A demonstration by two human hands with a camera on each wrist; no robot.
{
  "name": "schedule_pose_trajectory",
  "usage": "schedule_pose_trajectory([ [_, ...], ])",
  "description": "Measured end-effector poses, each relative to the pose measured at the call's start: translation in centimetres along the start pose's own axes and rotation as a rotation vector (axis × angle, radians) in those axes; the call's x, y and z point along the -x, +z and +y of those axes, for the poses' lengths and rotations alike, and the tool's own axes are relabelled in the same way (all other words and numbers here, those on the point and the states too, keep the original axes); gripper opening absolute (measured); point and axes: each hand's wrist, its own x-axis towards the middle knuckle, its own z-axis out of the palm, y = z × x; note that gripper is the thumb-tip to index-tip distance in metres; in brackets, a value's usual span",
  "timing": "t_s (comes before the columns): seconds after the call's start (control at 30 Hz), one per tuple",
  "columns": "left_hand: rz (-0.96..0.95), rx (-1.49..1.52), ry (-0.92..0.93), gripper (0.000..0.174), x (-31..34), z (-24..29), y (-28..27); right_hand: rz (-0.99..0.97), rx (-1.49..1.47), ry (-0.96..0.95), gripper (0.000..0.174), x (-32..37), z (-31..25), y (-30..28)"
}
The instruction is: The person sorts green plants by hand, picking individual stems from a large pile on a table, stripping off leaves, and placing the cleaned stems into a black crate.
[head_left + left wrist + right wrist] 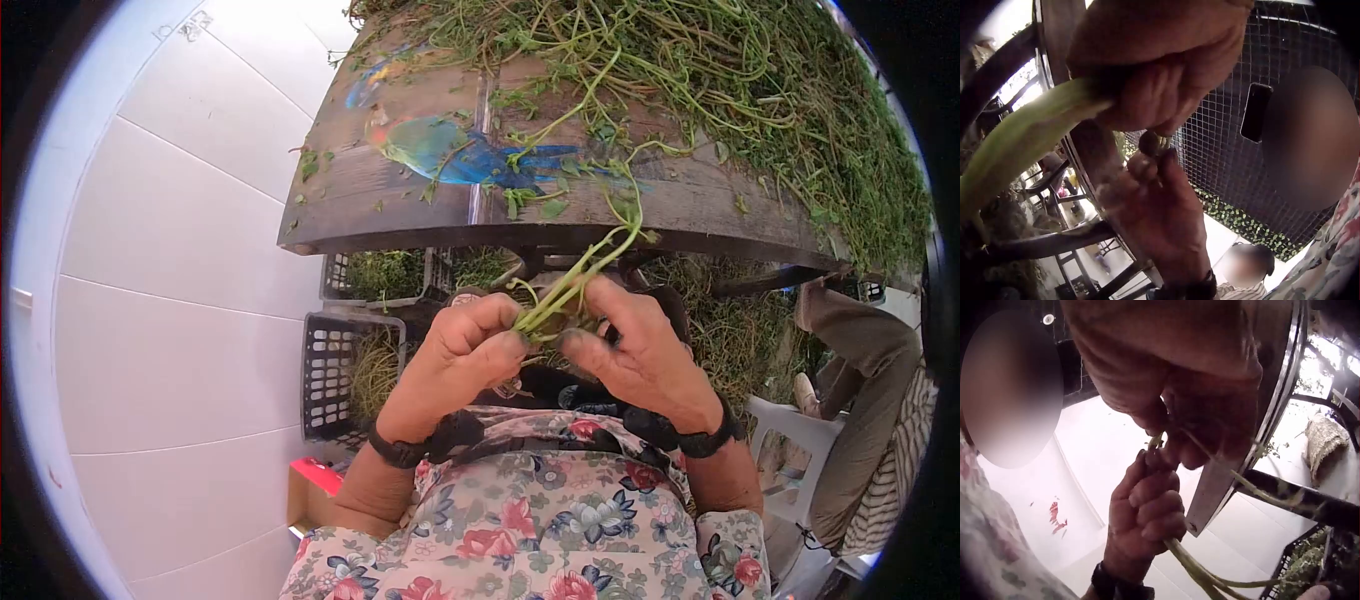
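Pink-and-blue floral top (520, 510) sits closest in the head view, with both bare hands out ahead of it, over the gap before the dark wooden table with a painted blue parrot (340, 210). Slender green leafy stems (572, 285) are the worked thing: gathered ends at the left hand (465, 350), long axis slanting forward and rightward, away from the body, up over the table edge. Left hand has its fingers curled round the gathered ends; right hand (645, 350) is just beside the stems on their right side, thumb and index closed in. Along the length, the left hand looks nearer the gathered ends, the right nearer the part running to the table. Heaped green plants (800, 130) lie farther out on the tabletop; black plastic crate (330, 370) down to the left. Left wrist view: left hand fills the top, one thick pale green stem leaving it toward the lower left of the picture; right hand comes up from below, fingertips meeting close to the left's, pinching something too small to make out. Right wrist view: right hand on top, pinching a bit of stem right at the left fingertips; left fist wrapped round stems, which exit its lower side toward the black crate. Exact contact point is partly hidden by fingers.
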Motion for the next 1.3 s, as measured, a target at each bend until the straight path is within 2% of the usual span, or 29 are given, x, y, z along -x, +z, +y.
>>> schedule_pose_trajectory([
  [0.03,0.015,-0.019,-0.008,0.019,0.0,0.0,-0.1,-0.049,-0.055,0.075,0.037,0.0,-0.1,0.0],
  [0.13,0.036,-0.042,-0.033,0.02,0.1,-0.1,-0.5,-0.074,0.136,-0.107,0.027,0.4,1.4,0.1],
  [0.33,0.02,-0.15,-0.048,0.016,-0.1,0.4,0.1,-0.08,0.414,-0.13,0.012,1.2,2.1,0.0],
  [0.43,0.023,-0.259,-0.029,0.014,-0.1,0.0,0.5,-0.014,0.57,-0.155,0.014,1.5,2.6,0.2],
  [0.53,0.026,-0.407,0.002,0.014,-0.2,-0.7,0.8,0.061,0.68,-0.09,0.012,1.4,3.5,0.6],
  [0.63,0.061,-0.428,-0.031,0.012,0.1,-0.2,1.0,0.051,0.953,-0.106,0.011,1.7,7.8,-0.7],
  [0.67,0.094,-0.375,-0.043,0.012,0.6,0.4,1.0,0.384,0.669,-0.114,0.016,2.0,11.4,-1.9],
  [0.73,0.146,-0.252,-0.061,0.014,0.8,0.7,0.5,0.434,-0.053,0.284,0.019,2.5,6.8,-3.1],
  [0.77,0.135,-0.234,-0.069,0.015,0.9,0.3,0.3,0.338,-0.296,0.44,0.017,3.2,5.8,-2.8],
  [0.87,0.075,-0.223,-0.036,0.019,-0.1,-0.5,-0.1,0.128,-0.266,0.442,0.017,4.2,5.5,-1.5],
  [0.97,0.055,-0.065,-0.13,0.018,0.2,0.0,0.0,0.271,-0.579,0.493,0.017,5.2,4.7,-2.2],
  [1.07,0.059,-0.027,-0.157,0.017,0.5,-0.3,-0.2,0.339,-0.881,0.326,0.018,5.6,5.7,-2.6],
  [1.13,-0.012,0.045,-0.152,0.016,0.7,-0.7,-0.4,0.341,-0.995,0.236,0.02,5.4,6.2,-2.5],
  [1.23,-0.117,0.058,-0.171,0.018,0.9,-0.8,-0.4,0.349,-1.005,0.343,0.021,4.2,5.3,-1.6],
  [1.27,-0.154,0.047,-0.184,0.019,1.0,-0.7,-0.3,0.264,-1.076,0.334,0.025,3.8,5.0,-1.6],
  [1.3,-0.177,0.005,-0.17,0.019,1.0,-0.7,-0.2,0.252,-0.881,0.298,0.026,3.3,4.6,-1.1],
])
